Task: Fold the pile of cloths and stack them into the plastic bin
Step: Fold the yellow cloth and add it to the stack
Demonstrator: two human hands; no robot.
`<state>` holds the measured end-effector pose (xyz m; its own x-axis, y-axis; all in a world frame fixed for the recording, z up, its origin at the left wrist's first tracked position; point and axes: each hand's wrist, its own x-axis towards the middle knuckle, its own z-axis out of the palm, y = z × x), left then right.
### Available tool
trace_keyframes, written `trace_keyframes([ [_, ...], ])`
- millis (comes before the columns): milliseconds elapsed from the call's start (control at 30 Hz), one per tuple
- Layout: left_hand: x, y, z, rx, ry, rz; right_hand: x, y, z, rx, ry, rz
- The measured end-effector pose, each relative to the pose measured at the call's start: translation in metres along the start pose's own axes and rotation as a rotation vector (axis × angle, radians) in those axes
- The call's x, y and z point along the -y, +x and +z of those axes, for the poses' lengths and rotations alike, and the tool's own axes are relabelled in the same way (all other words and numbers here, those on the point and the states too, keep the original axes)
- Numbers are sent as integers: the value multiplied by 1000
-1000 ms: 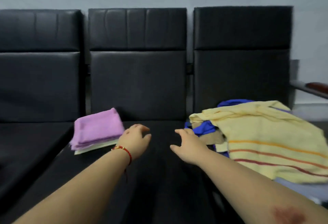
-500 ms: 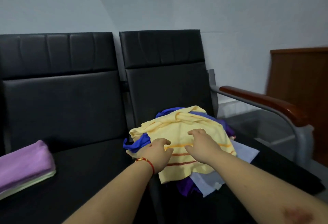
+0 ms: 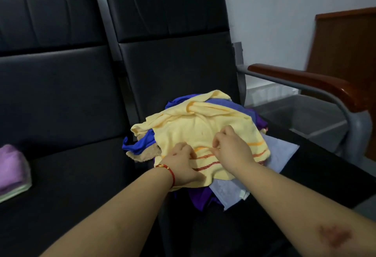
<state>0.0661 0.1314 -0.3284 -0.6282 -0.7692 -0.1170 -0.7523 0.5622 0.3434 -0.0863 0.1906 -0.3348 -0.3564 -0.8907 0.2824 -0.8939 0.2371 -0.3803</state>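
Observation:
A loose pile of cloths lies on the right black seat, topped by a yellow towel (image 3: pixel 195 126) with orange and red stripes. Under it show a blue cloth (image 3: pixel 140 145), a tan cloth (image 3: pixel 145 156), a purple cloth (image 3: pixel 200 197) and a pale lilac cloth (image 3: pixel 282 152). My left hand (image 3: pixel 181 163) grips the yellow towel at its near striped edge. My right hand (image 3: pixel 232 149) pinches the same towel a little farther right. A clear plastic bin (image 3: pixel 309 114) stands on the floor beyond the armrest. Folded cloths, purple on top (image 3: pixel 12 167), sit at the far left.
Black padded seats (image 3: pixel 67 175) run in a row with tall backrests (image 3: pixel 175 33). A wooden-topped metal armrest (image 3: pixel 305 79) stands between the pile and the bin. A brown wooden panel (image 3: pixel 345 49) rises at the far right.
My view swung right from the folded stack to the pile. Both hands travelled from the bare middle seat onto the yellow towel and closed on its striped edge.

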Motion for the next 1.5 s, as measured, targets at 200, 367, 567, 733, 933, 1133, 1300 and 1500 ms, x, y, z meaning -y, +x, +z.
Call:
trace_keyframes([
  [200,10,-19,-1,-10,118,92,3,-9,-8,-80,78,-49],
  [367,11,-39,-15,-267,170,73,21,-14,-38,-121,202,-43],
  [567,-7,-64,-43,-333,-272,-20,71,-25,-79,-20,497,-3],
  [733,-19,-97,-70,-449,-323,-23,108,-44,-95,328,911,141],
  [933,-9,-157,-106,-463,-832,-73,118,-80,-87,392,1098,621],
  [1133,4,-230,-127,-24,-1277,-46,178,-118,-74,402,1560,493],
  [1300,37,-249,-99,-99,-1318,-264,187,-144,-52,454,1534,582],
  [1500,61,-247,-38,-2,-1425,-416,185,-182,-58,738,1588,320],
])
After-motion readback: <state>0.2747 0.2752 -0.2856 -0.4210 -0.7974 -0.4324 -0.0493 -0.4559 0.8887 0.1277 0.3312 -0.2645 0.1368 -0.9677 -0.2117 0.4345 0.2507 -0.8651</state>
